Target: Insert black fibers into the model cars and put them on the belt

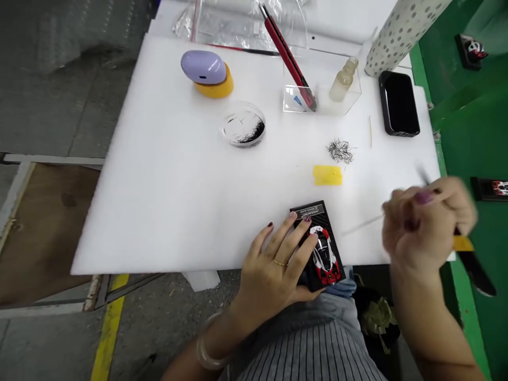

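Note:
My left hand point(273, 264) lies over the left side of a small model car point(324, 254), its fingers across the black display base and its thumb along the near edge. The car is red, white and black. Off to the right, my right hand point(424, 227) is closed and raised, blurred by motion. Out of it runs a dark tool point(474, 267) with a yellow band, its kind unclear. A thin pale stick point(363, 225) also points left from those fingers. Beyond the car lie a yellow tape piece point(327, 175) and a pile of fine black strands point(340, 151).
A clear round dish point(243, 125) holds more black bits. Behind stand a lilac-and-yellow object point(208, 73) and a clear box point(293, 100) with a red cutter point(288, 55) and small bottle point(343, 80). A black phone point(399, 103) lies right, near a toothpick-like stick point(370, 131).

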